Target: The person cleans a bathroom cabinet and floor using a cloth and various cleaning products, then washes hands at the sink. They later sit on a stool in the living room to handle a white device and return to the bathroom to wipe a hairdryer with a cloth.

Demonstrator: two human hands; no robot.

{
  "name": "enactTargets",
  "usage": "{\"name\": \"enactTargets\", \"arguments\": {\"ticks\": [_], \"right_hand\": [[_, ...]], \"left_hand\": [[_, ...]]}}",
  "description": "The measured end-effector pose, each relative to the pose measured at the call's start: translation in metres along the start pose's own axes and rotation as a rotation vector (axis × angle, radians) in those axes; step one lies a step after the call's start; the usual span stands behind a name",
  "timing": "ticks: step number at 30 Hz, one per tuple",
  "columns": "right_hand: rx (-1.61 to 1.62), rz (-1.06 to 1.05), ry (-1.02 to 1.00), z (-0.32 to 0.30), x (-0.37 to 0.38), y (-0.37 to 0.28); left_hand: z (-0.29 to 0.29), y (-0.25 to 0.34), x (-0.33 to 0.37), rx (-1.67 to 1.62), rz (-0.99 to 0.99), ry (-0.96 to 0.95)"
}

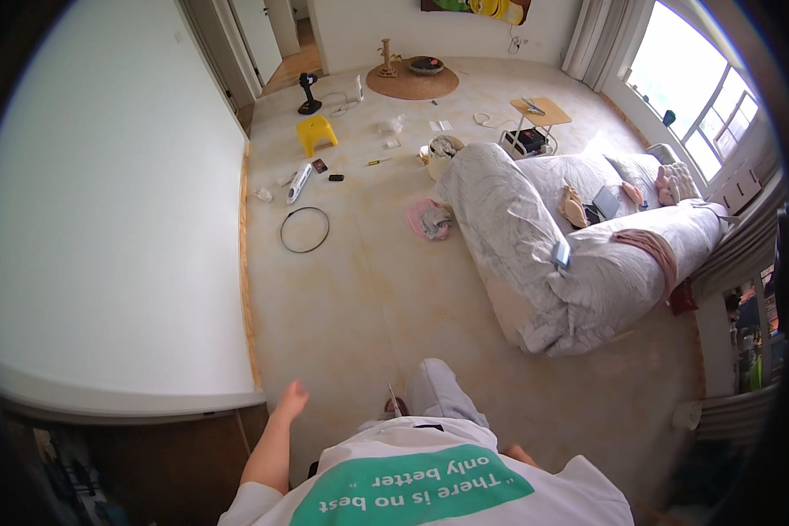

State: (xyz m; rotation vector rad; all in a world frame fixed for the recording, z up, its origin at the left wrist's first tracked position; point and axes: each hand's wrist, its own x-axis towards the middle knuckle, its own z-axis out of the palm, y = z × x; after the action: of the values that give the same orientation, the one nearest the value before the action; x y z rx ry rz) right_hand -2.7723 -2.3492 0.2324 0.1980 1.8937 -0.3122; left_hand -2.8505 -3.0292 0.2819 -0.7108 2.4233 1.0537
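at left, a white wall (114, 219) is standing beside the walkway; the left hand (294, 400) is hanging near its lower corner, apart from the floor items; nothing is showing in it, its finger posture not being legible; ahead, a black loop (329, 230) is lying flat on the floor, near a white device (299, 184); a grey trouser leg (443, 394) is pointing forward; a pink item (417, 213) is lying just beside the sofa (500, 237); the right hand is escaping view, its grip going unverified; in judgement, sound footing is calling for passing between loop and pink item, touching neither, while keeping the left arm off the wall
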Motion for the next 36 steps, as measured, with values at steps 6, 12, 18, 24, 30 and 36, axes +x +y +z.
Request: {"name": "enactTargets", "arguments": {"ticks": [6, 12, 18, 24, 30, 36], "right_hand": [[0.435, 0.303, -0.076, -0.085, 0.050, -0.072], [0.053, -0.001, 0.194, -0.332, 0.165, -0.220], [0.295, -0.576, 0.854, -0.689, 0.267, -0.498], [0.368, -0.672, 0.790, -0.873, 0.267, -0.716], [0.036, -0.480, 0.588, -0.841, 0.341, -0.711], [0.558, 0.302, -0.139, -0.739, 0.374, -0.613]], "left_hand": [[-0.063, 0.178, 0.202, -0.217, 0.404, 0.030], [-0.112, 0.166, 0.262, -0.004, 0.006, -0.126], [-0.196, 0.153, 0.278, -0.210, -0.668, -0.197], [-0.269, 0.124, 0.394, -0.175, -0.955, -0.364], [-0.382, 0.177, 0.685, 0.109, -0.473, -0.411], [-0.497, 0.400, 0.952, -0.138, 0.244, 0.038]]}}
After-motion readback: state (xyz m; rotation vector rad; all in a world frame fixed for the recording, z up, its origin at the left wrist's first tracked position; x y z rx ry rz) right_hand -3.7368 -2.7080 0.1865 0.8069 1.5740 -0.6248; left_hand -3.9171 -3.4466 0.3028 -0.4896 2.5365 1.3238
